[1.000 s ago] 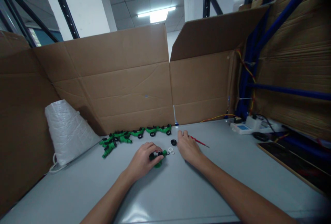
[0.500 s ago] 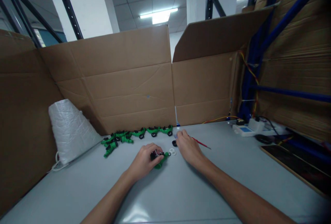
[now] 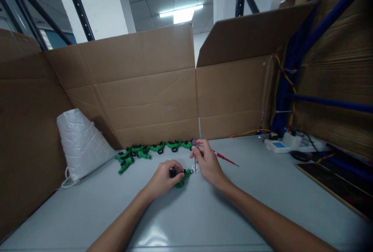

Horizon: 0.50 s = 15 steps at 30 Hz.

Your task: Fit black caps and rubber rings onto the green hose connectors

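Note:
My left hand [image 3: 164,178] is closed around a small green toy vehicle [image 3: 183,181] with black parts, low over the table. Its fingers cover much of the toy. Pinched upright in my right hand [image 3: 205,160] is a small screwdriver [image 3: 195,163], thin metal shaft pointing down and a purplish handle end showing above the fingers. The tip is just right of the toy, close to some white rings [image 3: 197,169] on the table. A red screwdriver [image 3: 227,159] lies beyond the right hand, partly hidden by it.
Several green toy vehicles [image 3: 155,149] with black wheels stand along the back by the cardboard wall [image 3: 151,108]. A white wrapped bundle [image 3: 83,145] sits at the left. At the right are a power strip [image 3: 278,146] and a dark flat panel [image 3: 335,186].
My right hand has lifted the small screwdriver from the table and turned it upright near the toy. The left hand keeps its hold. The black wheel beside the right hand is now hidden.

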{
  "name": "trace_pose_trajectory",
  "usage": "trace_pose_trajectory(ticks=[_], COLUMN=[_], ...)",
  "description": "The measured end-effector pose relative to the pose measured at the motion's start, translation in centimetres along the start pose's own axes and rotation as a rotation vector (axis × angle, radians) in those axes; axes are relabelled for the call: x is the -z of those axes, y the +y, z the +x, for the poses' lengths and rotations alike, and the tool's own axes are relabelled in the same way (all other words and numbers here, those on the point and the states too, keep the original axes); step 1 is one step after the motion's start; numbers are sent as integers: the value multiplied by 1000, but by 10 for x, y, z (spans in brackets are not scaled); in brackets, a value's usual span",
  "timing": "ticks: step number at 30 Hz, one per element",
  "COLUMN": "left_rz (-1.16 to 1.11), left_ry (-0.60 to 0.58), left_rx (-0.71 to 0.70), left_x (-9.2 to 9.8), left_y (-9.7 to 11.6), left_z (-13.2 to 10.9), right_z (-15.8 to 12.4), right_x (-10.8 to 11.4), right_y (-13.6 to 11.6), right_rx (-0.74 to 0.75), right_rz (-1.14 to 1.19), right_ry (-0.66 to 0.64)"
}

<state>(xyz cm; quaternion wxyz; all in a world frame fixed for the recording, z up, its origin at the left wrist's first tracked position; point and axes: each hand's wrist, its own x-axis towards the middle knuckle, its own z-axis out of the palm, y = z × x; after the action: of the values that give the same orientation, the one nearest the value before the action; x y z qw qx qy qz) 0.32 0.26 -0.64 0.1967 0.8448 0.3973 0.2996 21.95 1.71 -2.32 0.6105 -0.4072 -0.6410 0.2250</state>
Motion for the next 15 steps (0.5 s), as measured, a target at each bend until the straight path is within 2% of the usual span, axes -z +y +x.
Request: trace_pose_trajectory(ticks=[4, 15], left_rz=[-75, -228], left_ry=[-28, -78], left_rx=[-2, -3], left_x=[-3, -12], left_y=[1, 5], left_z=[0, -1], right_z=[-7, -15], right_x=[-7, -7], right_y=[-6, -20], right_rx=[-15, 71], right_rz=[121, 90], right_ry=[-26, -68])
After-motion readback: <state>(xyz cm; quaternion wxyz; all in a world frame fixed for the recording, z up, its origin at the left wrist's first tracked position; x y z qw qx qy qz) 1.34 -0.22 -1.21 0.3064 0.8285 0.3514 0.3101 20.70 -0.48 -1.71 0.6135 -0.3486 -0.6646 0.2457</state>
